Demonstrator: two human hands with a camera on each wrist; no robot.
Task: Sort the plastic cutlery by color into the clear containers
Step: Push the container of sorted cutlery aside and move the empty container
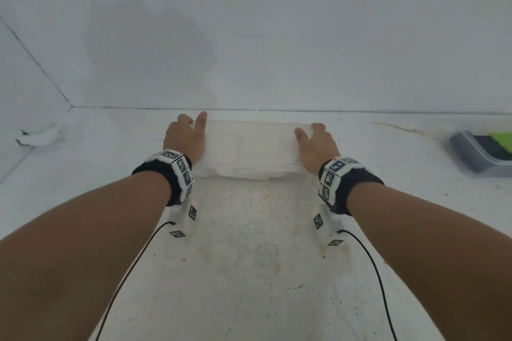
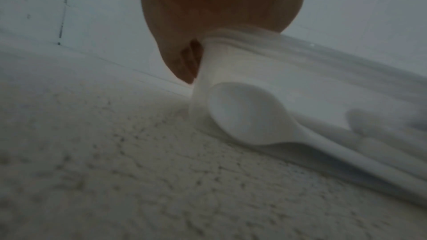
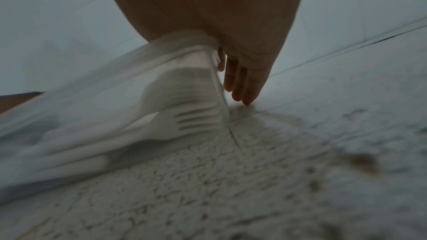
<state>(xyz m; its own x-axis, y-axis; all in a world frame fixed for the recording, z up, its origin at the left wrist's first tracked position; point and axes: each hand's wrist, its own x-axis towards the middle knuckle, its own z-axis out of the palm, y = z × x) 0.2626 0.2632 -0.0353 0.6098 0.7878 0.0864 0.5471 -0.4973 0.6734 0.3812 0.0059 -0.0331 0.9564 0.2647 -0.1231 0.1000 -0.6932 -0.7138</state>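
Both hands grip the ends of a clear container (image 1: 250, 147) of white cutlery at the bench's far edge: left hand (image 1: 185, 138) and right hand (image 1: 317, 144) with fingers curled around its sides. The white sorting looks done; this seems the step of placing the container. Next, I judge, is letting go and reaching right to the grey tray (image 1: 476, 155).

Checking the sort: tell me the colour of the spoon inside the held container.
White spoon; left wrist view.

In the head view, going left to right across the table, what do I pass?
White cable clip by the left wall → left hand on the container's left end → clear container holding white cutlery → right hand on its right end → second container with black and green pieces.
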